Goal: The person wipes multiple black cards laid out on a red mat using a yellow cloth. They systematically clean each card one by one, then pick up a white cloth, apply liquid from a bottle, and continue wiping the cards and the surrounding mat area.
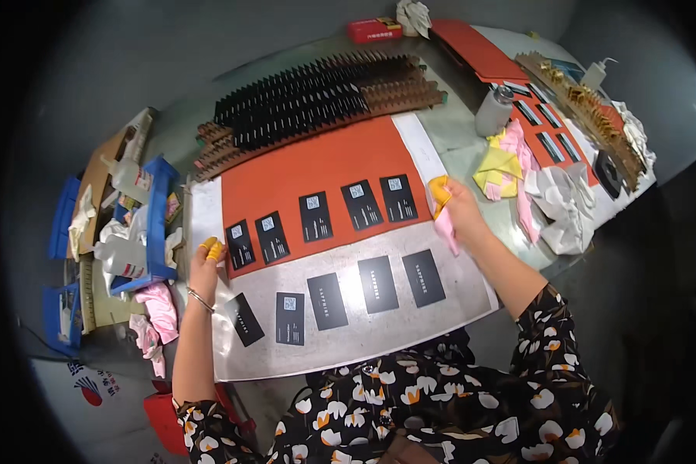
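My left hand (206,259), with yellow finger covers on its tips, is curled closed beside the left edge of the orange mat (309,162); what its fingers hold, if anything, is hidden. At the mat's right edge my right hand (462,210), also with a yellow finger cover, is closed on a pink cloth (445,230) that hangs below it. Between the hands, several black cards with square white codes (315,216) lie in a row on the mat. Nearer me, a second row of black cards (377,284) lies on the grey surface; one shows a code, the others light lettering.
Behind the mat stand slotted brown racks (406,93) filled with black cards. At left, a blue tray (161,224) holds plastic bottles and cloths. To the right are a grey bottle (493,114), a yellow cloth (496,172), white crumpled cloth (563,209) and another orange mat with cards (522,135).
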Available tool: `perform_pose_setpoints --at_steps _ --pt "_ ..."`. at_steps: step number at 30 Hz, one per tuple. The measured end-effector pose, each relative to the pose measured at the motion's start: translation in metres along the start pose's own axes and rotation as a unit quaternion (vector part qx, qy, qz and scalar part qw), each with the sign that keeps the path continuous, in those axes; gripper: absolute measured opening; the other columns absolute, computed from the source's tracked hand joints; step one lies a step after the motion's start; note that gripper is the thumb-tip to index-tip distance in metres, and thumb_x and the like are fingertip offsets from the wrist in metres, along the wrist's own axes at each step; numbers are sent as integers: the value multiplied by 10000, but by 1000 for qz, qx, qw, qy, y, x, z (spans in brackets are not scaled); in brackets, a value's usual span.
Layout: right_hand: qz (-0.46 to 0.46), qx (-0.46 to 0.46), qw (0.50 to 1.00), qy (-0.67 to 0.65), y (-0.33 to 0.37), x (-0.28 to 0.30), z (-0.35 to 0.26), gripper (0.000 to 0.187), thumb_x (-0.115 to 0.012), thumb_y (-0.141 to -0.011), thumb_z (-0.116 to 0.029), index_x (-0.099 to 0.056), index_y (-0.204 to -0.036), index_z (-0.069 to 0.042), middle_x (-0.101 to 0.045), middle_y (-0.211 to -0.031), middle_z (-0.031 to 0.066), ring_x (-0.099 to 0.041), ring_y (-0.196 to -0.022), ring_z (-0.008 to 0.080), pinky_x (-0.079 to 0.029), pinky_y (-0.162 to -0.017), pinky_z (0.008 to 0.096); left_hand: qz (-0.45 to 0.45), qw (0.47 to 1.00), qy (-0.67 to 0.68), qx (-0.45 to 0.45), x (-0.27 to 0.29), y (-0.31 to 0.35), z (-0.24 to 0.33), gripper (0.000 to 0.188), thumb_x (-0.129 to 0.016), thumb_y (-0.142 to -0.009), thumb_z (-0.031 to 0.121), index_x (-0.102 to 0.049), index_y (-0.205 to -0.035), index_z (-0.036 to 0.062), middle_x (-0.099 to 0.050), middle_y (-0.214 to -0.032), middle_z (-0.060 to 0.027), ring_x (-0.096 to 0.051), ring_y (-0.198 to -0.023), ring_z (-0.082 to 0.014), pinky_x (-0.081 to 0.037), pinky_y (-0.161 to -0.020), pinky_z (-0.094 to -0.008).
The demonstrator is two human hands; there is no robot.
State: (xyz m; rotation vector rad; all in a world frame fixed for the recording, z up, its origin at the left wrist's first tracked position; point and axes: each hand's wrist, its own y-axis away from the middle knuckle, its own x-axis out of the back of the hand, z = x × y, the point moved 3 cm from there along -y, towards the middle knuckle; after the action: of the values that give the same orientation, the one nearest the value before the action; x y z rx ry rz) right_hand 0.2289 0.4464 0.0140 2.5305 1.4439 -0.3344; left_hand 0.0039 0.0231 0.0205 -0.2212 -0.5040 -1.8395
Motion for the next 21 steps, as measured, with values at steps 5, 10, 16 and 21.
perform_pose_setpoints --at_steps 5,10,16,21 --pt "-30 -36 997 57 29 -12 -9 84 -548 -868 -138 -553 -846 -57 -505 -679 -8 -467 -595 67 -379 -531 209 88 994 -62 -34 -4 10 -17 418 -507 -889 255 -454 -1236 28 -611 -982 -27 -563 -839 -65 -392 -568 -209" --pt "-87 -51 992 72 26 11 -23 87 -543 -864 -130 -546 -846 -44 -512 -687 -2 -474 -602 68 -394 -547 217 60 885 -419 -195 14 3 44 571 -681 -759 340 -488 -1159 -18 -598 -1000 -209 -594 -859 -334 -467 -772 -370" --pt "-110 -36 990 84 8 36 -11 66 -545 -846 -97 -543 -831 -33 -524 -692 3 -487 -609 73 -409 -561 220 -84 708 -480 -511 -182 -76 272 942 -735 -608 490 -357 -1275 -57 -374 -1306 -220 -346 -1222 -351 -277 -1021 -393" --pt "-149 -26 985 81 10 44 -13 80 -560 -856 -95 -557 -879 -18 -544 -722 11 -503 -642 77 -408 -574 222 -192 584 -731 -297 -282 -127 296 927 -726 -585 525 -401 -1273 -5 -397 -1294 -155 -340 -1227 -284 -286 -1006 -406"
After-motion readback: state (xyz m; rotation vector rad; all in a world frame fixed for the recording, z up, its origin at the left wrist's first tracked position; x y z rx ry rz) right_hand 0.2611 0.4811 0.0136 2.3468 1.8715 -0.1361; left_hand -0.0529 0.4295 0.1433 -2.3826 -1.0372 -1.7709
